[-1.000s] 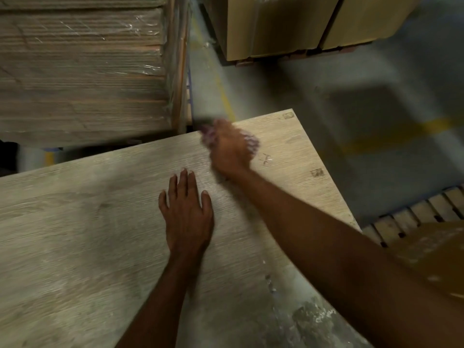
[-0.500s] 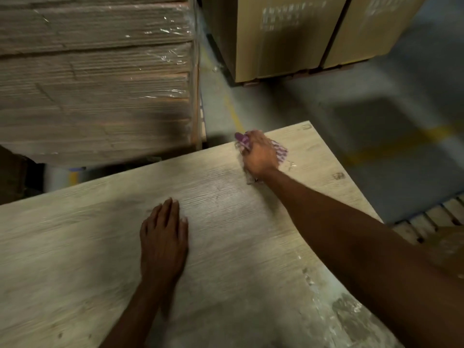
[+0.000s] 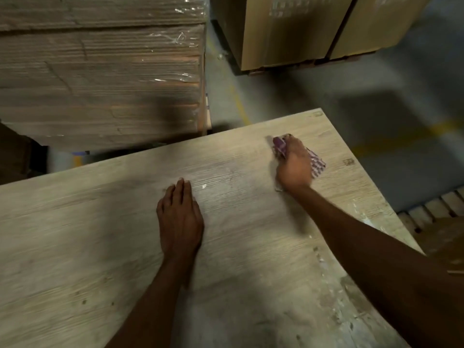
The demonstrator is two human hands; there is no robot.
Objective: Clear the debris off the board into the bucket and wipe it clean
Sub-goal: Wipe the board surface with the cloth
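Warehouse floor, board (image 3: 100,234) | your right hand (image 3: 295,167) clenches cloth (image 3: 316,165) near far corner | left hand (image 3: 180,219) flat, empty | grime streak lies right-edge, toward you.

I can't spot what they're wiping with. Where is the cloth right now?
The purple checked cloth is bunched under the right hand, pressed on the wooden board near its far right corner, right of the flat left hand.

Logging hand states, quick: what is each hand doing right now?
Left hand: open, flat on the board, holding nothing.
Right hand: closed on the cloth, pressing it to the board.
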